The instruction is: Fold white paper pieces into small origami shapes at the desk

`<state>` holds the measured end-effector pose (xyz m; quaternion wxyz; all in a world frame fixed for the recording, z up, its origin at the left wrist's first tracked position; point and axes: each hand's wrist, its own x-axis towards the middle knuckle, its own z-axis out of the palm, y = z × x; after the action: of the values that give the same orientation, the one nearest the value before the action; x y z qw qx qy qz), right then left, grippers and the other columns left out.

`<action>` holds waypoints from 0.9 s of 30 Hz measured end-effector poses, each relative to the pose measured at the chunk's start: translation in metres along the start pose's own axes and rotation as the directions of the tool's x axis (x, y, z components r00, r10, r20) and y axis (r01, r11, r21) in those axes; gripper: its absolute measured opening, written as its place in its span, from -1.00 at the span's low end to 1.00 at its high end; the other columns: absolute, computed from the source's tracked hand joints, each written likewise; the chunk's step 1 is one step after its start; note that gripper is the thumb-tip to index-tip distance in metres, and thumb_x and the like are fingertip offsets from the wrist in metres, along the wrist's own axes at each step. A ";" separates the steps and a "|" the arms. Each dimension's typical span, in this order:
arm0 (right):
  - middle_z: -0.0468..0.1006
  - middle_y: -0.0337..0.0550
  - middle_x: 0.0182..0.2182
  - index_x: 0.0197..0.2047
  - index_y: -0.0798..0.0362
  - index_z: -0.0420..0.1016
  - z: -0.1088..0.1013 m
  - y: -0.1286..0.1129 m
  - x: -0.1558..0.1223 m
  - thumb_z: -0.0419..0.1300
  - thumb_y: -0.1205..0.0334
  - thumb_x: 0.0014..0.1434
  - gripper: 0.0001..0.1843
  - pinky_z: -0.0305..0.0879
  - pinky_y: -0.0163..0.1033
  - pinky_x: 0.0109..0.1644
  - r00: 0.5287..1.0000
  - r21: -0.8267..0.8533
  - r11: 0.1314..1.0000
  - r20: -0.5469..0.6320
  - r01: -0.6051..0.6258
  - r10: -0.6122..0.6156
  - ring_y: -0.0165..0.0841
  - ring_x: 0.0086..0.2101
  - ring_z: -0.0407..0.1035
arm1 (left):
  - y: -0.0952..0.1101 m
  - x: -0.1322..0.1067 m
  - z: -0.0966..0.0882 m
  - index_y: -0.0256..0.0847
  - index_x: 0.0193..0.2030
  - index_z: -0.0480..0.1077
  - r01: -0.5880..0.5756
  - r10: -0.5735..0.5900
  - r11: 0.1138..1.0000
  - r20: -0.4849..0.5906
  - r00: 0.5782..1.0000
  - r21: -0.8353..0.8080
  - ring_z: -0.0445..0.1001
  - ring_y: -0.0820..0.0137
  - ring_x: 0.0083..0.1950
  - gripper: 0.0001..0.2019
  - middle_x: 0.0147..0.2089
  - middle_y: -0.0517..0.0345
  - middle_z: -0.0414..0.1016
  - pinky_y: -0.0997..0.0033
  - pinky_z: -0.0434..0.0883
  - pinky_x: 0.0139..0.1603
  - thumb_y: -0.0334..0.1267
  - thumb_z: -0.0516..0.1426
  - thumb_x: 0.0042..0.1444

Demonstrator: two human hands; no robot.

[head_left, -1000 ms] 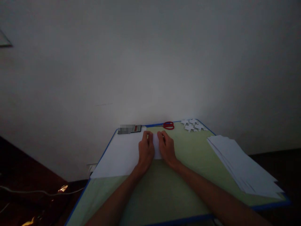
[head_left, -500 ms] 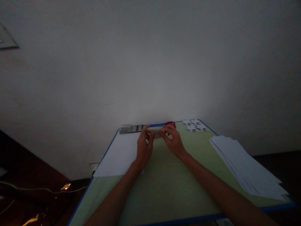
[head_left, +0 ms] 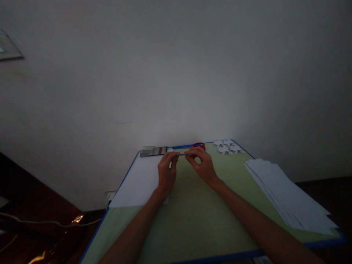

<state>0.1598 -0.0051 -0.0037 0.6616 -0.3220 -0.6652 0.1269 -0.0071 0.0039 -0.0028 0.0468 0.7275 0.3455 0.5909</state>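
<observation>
Between my two hands, above the far half of the table, is a small piece of white paper (head_left: 182,154), seen almost edge-on as a thin strip. My left hand (head_left: 167,170) pinches its left end between thumb and fingers. At the other end, the thumb and fingertips of my right hand (head_left: 202,165) are closed on it. Whether the paper is folded I cannot tell. Under my left hand lies a flat sheet of white paper (head_left: 137,185). Just behind my right hand rest scissors with red handles (head_left: 199,145), partly covered.
The green tabletop (head_left: 203,227) has a blue edge and stands against a grey wall. A phone (head_left: 160,150) lies at the far left. Several folded white paper shapes (head_left: 227,146) sit at the far right corner, and a stack of white paper (head_left: 286,198) lies along the right side.
The paper in my hands has tipped from showing its face to nearly edge-on. My left hand has shifted slightly left; my right hand has barely moved.
</observation>
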 end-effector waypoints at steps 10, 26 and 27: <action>0.56 -0.12 -0.25 -0.16 -0.07 0.68 -0.001 -0.001 0.000 0.28 0.31 0.27 -0.86 0.51 -0.17 -0.14 1.000 -0.024 0.999 -0.010 0.028 -0.028 -0.30 -0.24 0.50 | 0.003 0.000 0.000 -0.15 -0.01 0.56 -0.022 0.022 1.000 -0.028 0.999 -0.005 0.61 0.33 -0.11 -0.83 -0.09 0.04 0.60 0.30 0.54 -0.05 -0.30 0.16 0.35; 0.57 -0.13 -0.24 -0.15 -0.07 0.68 0.001 0.007 0.000 0.28 0.35 0.28 -0.84 0.51 -0.17 -0.11 0.998 -0.056 0.996 -0.028 0.063 -0.064 -0.30 -0.20 0.51 | 0.003 0.000 0.001 -0.17 -0.11 0.53 -0.145 0.149 0.989 -0.109 0.983 0.040 0.64 0.36 -0.15 -0.93 -0.17 0.07 0.64 0.35 0.59 -0.10 -0.33 0.22 0.30; 0.57 -0.13 -0.23 -0.15 -0.07 0.68 0.001 0.007 0.000 0.28 0.34 0.28 -0.84 0.51 -0.17 -0.11 0.998 -0.059 0.996 -0.028 0.063 -0.064 -0.29 -0.20 0.51 | 0.004 0.000 0.000 -0.16 -0.11 0.53 -0.158 0.163 0.986 -0.112 0.980 0.049 0.64 0.35 -0.15 -0.93 -0.17 0.07 0.65 0.34 0.60 -0.08 -0.33 0.23 0.30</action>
<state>0.1611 0.0005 -0.0084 0.6656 -0.3217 -0.6685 0.0816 -0.0050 0.0013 -0.0008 -0.0357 0.7183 0.2997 0.6269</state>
